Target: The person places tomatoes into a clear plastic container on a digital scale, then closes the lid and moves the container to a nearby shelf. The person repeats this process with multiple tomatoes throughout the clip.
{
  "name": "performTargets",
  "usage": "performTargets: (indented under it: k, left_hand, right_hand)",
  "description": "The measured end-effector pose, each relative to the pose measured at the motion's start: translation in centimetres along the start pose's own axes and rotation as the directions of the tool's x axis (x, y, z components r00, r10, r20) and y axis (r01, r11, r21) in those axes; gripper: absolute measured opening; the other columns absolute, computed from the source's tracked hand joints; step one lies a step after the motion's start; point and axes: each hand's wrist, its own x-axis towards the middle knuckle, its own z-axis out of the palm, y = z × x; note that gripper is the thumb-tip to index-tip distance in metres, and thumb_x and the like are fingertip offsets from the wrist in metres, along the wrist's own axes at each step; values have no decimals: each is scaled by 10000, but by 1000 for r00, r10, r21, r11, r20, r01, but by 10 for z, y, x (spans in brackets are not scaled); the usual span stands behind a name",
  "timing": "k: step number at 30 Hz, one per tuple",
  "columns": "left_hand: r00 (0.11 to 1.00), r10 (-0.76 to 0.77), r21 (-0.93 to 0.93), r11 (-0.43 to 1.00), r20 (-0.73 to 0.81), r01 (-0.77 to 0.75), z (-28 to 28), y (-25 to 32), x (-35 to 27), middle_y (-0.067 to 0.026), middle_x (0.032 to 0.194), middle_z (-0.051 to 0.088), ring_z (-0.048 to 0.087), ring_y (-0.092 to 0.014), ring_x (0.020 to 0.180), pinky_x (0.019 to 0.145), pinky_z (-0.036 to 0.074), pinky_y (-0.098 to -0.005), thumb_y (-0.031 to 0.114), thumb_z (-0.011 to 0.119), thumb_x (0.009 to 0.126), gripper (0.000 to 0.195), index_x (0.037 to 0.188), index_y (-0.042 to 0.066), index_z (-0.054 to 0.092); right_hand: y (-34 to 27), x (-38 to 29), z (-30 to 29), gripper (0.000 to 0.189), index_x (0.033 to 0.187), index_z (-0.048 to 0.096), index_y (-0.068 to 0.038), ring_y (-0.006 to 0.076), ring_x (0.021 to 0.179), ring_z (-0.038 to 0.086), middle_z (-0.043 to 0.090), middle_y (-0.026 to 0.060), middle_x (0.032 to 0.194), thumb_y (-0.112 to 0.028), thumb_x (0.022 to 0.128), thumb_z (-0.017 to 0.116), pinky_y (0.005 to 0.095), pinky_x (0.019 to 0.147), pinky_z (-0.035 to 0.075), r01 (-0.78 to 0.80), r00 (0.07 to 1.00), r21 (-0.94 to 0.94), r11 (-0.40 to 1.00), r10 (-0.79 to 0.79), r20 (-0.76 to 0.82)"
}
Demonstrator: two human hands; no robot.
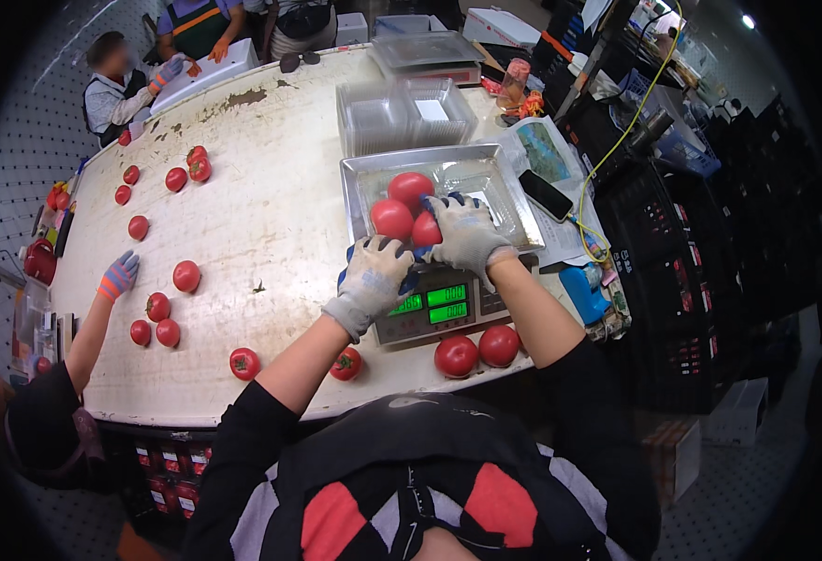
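Both my hands wear grey-white knit gloves with blue-coated palms. My left hand (pixel 377 277) is at the near left edge of the metal tray of a digital scale (pixel 421 312), fingers bent; what its palm touches is hidden. My right hand (pixel 463 228) curls over the right side of a red tomato (pixel 426 230) in the tray. Two more tomatoes, one at the left (pixel 392 219) and one behind (pixel 411 189), sit beside it in a clear plastic container (pixel 502 203) on the scale's metal tray (pixel 352 184). Several tomatoes, including a large one (pixel 456 356), lie by the near table edge.
Stacked clear plastic containers (pixel 372 116) stand behind the scale. A phone (pixel 546 195) with a yellow cable lies on papers at the right. Tomatoes (pixel 186 276) are scattered on the left of the table (pixel 271 189), near a co-worker's gloved hand (pixel 118 275). Black crates (pixel 670 280) stand at right.
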Motion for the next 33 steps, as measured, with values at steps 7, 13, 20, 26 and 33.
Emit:
performTargets:
  k: [7,13,20,26,33]
  left_hand:
    - [999,8,-31,999,-48,-9,2,1,2,-87,1075,607,569,-282,1102,897,452,-451,327,736,763,311,973,118,643]
    - [999,-1,-31,1000,52,2,-7,3,3,-104,1108,620,583,-309,1077,914,465,-453,281,707,780,285,994,103,644]
    - [998,12,14,1000,66,-13,-10,3,7,-74,1036,654,606,-287,1042,891,473,-447,277,664,821,224,979,118,661]
    - [999,15,11,1000,42,-16,-3,2,6,-74,1037,662,612,-287,1035,896,461,-459,281,662,828,217,973,119,671]
    - [986,-101,-191,979,-135,74,-13,6,0,-111,1126,648,606,-318,1042,929,448,-464,285,682,824,303,1064,103,661]
  right_hand:
    - [33,24,2,887,1294,538,3,409,1146,599,643,245,1197,-461,619,877,437,1000,476,-87,986,400,912,22,164]
    - [11,17,-8,894,1320,498,16,468,1183,554,594,252,1275,-490,662,831,500,1004,459,-50,979,112,992,27,204]
    - [30,45,-9,823,1193,559,53,376,1016,656,681,259,1079,-515,662,830,421,902,506,18,947,109,994,-52,318]
    - [70,51,-21,756,1287,569,-14,310,978,651,675,174,1108,-330,659,845,372,872,516,-58,956,661,748,-150,253]
    - [34,12,-26,804,1442,456,-110,440,1300,453,521,226,1384,-274,728,788,492,1118,344,35,985,285,958,-82,152]
